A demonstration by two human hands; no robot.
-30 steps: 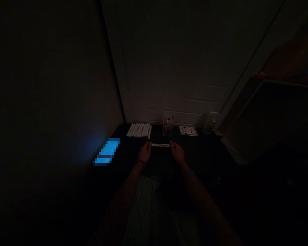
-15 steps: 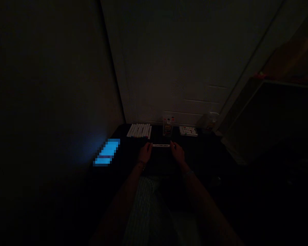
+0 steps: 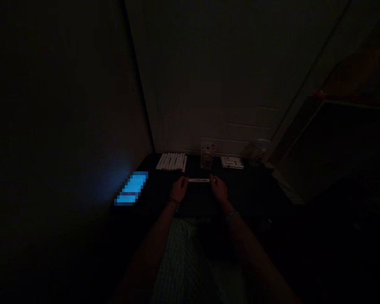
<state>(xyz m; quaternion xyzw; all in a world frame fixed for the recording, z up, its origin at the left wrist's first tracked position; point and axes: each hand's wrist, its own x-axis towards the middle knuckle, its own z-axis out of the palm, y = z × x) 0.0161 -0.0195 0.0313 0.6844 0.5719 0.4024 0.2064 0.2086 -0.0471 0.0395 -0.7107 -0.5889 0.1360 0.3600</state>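
Observation:
A white marker (image 3: 199, 180) with dark printing lies level between my two hands, above or on the dark table (image 3: 250, 190); the dim light hides which. My left hand (image 3: 179, 188) pinches its left end, and my right hand (image 3: 219, 188) pinches its right end. Behind my left hand, several white markers (image 3: 171, 161) lie side by side in a row, some with coloured ends. A clear case (image 3: 207, 157) with a few markers in it stands upright behind the held one. To its right lies a flat pack of white markers (image 3: 232, 162).
The room is very dark. A glowing blue, pixelated screen (image 3: 131, 188) lies at the table's left side. Another clear container (image 3: 260, 151) stands at the back right, near the wall (image 3: 183, 105). A shelf or cabinet (image 3: 335, 139) rises on the right.

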